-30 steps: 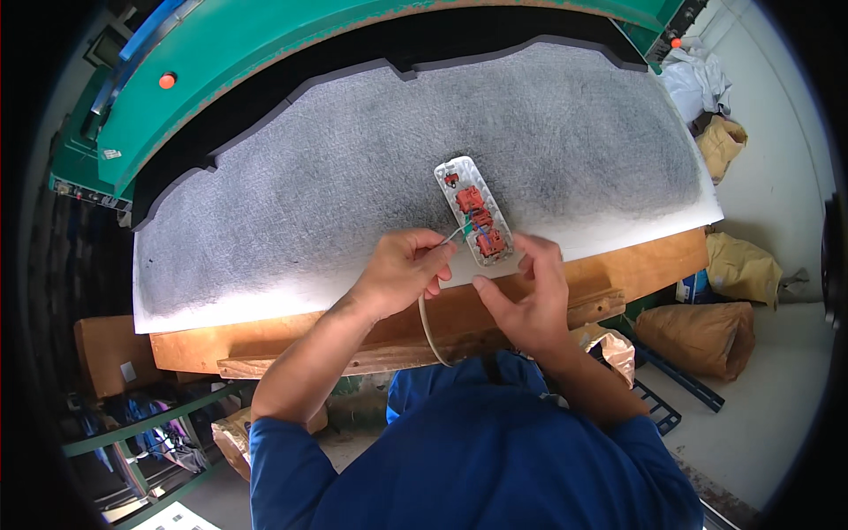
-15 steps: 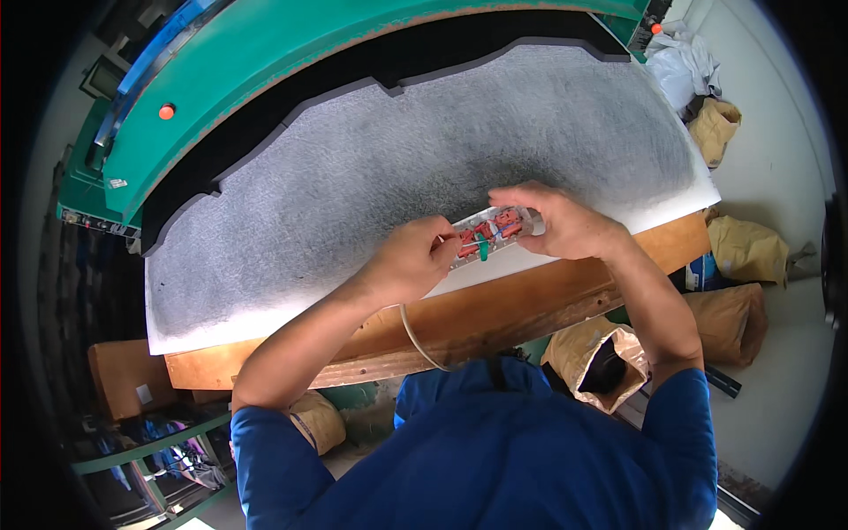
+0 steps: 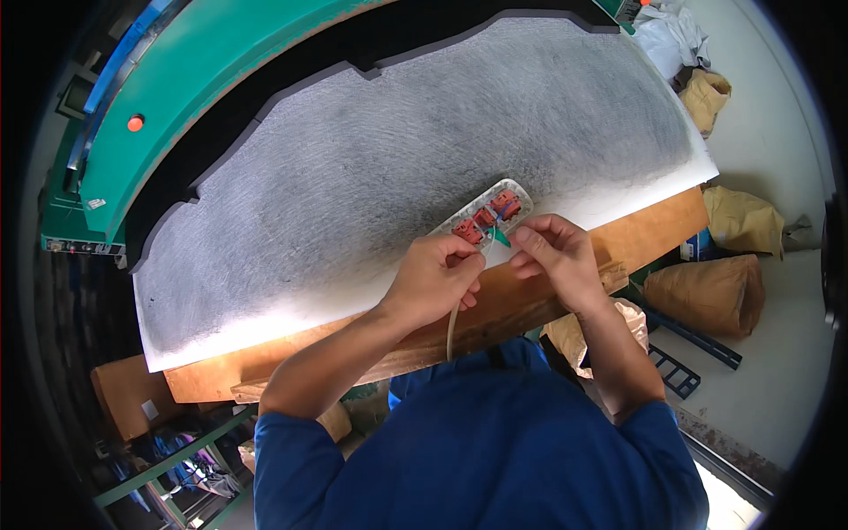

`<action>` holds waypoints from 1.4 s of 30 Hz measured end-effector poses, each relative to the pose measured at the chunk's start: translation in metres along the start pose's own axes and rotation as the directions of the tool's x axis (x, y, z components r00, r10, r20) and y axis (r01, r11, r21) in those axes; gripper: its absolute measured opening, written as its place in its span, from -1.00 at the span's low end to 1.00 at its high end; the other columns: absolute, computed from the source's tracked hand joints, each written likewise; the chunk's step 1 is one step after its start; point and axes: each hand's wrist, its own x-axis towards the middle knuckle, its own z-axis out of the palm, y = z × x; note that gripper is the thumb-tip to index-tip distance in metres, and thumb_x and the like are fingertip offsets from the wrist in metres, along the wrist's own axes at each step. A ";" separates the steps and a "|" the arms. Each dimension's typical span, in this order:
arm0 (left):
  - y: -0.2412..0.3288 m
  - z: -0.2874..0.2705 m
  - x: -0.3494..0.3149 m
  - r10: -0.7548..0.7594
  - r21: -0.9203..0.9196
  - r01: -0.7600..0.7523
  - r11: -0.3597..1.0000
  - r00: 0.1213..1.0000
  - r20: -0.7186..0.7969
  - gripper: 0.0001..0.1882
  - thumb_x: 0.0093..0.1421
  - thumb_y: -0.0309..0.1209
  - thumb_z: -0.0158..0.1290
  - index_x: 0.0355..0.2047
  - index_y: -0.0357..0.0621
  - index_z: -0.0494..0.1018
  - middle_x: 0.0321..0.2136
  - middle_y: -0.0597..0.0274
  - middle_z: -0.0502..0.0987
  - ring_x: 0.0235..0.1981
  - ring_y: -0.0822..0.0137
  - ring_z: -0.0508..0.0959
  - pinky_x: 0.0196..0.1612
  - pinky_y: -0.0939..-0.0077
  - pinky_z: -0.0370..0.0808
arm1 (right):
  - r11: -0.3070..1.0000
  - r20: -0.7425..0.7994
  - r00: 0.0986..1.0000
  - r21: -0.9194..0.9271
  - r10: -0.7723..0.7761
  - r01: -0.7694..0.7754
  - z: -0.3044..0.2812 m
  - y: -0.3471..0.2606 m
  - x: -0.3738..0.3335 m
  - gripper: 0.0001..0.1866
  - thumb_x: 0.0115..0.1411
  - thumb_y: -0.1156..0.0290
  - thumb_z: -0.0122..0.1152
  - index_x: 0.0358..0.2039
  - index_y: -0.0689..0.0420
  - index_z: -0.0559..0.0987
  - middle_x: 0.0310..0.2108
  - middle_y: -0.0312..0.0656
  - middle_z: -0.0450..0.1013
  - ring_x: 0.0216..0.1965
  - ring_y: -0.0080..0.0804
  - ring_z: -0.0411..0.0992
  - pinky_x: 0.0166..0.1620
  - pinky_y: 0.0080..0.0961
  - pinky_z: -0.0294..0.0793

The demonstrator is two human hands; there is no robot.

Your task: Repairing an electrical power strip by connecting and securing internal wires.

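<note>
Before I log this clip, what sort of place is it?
Probably a workshop or small factory: a large green machine with an orange-red button beyond the worktable, brown paper sacks on the floor, and an opened white casing with red inner parts.

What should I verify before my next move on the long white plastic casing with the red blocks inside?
1. Long, round-ended white plastic casing facing open side up: ok, red plastic blocks showing.
2. Left hand at the casing's lower-left end: ok; exactly what its fingertips pinch, cannot tell.
3. Right hand well clear of the small bright green strip: not ok, fingertips close beside it; contact unclear.
4. Thin wires seated in the red blocks: cannot tell, too small.
5. Pale, round, flexible cable free along its length: cannot tell, it runs below the left hand and its lower part is out of sight.
</note>
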 end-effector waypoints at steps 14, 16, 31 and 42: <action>-0.009 -0.019 0.015 0.395 0.603 -0.392 0.695 0.909 0.137 -0.86 0.19 -0.40 0.18 -0.33 -0.23 0.57 -0.53 0.12 0.59 -0.61 0.35 0.56 -0.52 0.43 0.46 | 0.997 -0.123 0.992 0.077 -0.001 0.010 0.038 0.017 0.009 -0.80 0.17 0.55 0.33 -0.22 0.27 0.52 -0.39 -0.17 0.56 -0.45 -0.50 0.55 -0.37 -0.60 0.63; 0.004 -0.020 0.014 0.382 0.655 -0.351 0.669 0.918 0.102 -0.87 0.15 -0.41 0.20 -0.34 -0.20 0.58 -0.52 0.12 0.58 -0.58 0.29 0.57 -0.51 0.39 0.45 | 0.998 -0.152 0.988 0.040 -0.037 0.043 0.039 0.019 0.011 -0.82 0.16 0.57 0.33 -0.25 0.27 0.52 -0.39 -0.17 0.56 -0.46 -0.52 0.54 -0.38 -0.60 0.63; 0.003 -0.011 0.030 0.618 0.665 -0.522 0.534 0.778 0.114 -0.75 0.02 -0.38 0.25 -0.31 -0.22 0.51 -0.23 -0.03 0.44 -0.26 -0.02 0.56 -0.22 0.12 0.53 | 0.997 -0.287 0.957 -0.077 -0.046 0.024 0.036 0.008 -0.004 -0.74 0.11 0.52 0.35 -0.22 0.35 0.53 -0.39 -0.15 0.55 -0.45 -0.55 0.51 -0.38 -0.62 0.56; -0.004 -0.006 0.022 0.641 0.681 -0.549 0.485 0.753 0.151 -0.61 -0.02 -0.36 0.32 -0.20 -0.24 0.50 -0.18 -0.04 0.42 -0.21 -0.03 0.55 -0.19 0.16 0.53 | 0.987 -0.273 0.962 -0.151 0.010 -0.054 0.037 0.000 -0.008 -0.75 0.15 0.45 0.33 -0.26 0.36 0.54 -0.41 -0.15 0.54 -0.44 -0.52 0.53 -0.36 -0.60 0.62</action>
